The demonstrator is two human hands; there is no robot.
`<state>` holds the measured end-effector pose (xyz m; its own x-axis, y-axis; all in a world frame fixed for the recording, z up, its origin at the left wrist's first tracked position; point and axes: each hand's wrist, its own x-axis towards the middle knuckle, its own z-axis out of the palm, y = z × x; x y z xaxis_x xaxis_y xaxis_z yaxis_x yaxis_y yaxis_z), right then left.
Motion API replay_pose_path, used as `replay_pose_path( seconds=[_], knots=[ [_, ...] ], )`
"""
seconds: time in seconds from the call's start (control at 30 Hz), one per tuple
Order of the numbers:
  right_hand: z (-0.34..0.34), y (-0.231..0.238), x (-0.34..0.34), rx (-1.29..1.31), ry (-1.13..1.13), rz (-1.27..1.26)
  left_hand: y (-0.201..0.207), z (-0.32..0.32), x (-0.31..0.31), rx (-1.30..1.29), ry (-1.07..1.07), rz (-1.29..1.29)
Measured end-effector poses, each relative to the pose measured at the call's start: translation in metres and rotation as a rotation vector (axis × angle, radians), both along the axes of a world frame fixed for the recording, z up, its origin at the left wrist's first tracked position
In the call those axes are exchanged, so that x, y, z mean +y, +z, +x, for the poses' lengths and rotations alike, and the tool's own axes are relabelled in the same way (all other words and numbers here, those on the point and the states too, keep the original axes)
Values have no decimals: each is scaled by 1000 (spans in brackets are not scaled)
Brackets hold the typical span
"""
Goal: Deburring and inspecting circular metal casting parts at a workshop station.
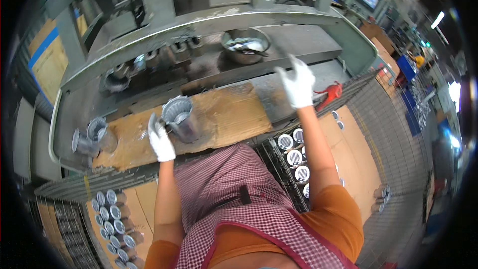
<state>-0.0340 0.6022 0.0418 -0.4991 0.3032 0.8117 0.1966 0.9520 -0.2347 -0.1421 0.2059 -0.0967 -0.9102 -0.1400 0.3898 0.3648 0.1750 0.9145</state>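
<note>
My left hand, in a white glove, is beside a grey metal cup-shaped casting with a ribbed inside. Its fingers are stretched out along the casting's left side; whether they touch it is hard to see. The casting stands on a stained cardboard sheet on the bench. Over the bench's right part I hold out my right hand, also white-gloved, thumb and fingers spread with nothing in them. To its right lies a red-handled tool. Two more castings are at the cardboard's left end.
A metal bowl with tools inside sits on the ledge behind. Several dark metal fixtures line the machine's back. Wire cages at both sides hold rows of castings on cardboard. A grey frame beam crosses ahead.
</note>
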Motion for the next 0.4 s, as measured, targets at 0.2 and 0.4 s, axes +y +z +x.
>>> replay_pose_path(
  seconds=[0.2, 0.4],
  knots=[
    [-76, 27, -14, -586, -84, -296, 12, 2, 2, -77, -29, -5],
    [-102, 3, -13, -527, 192, -328, 13, 4, -9, -72, 91, -207]
  ],
)
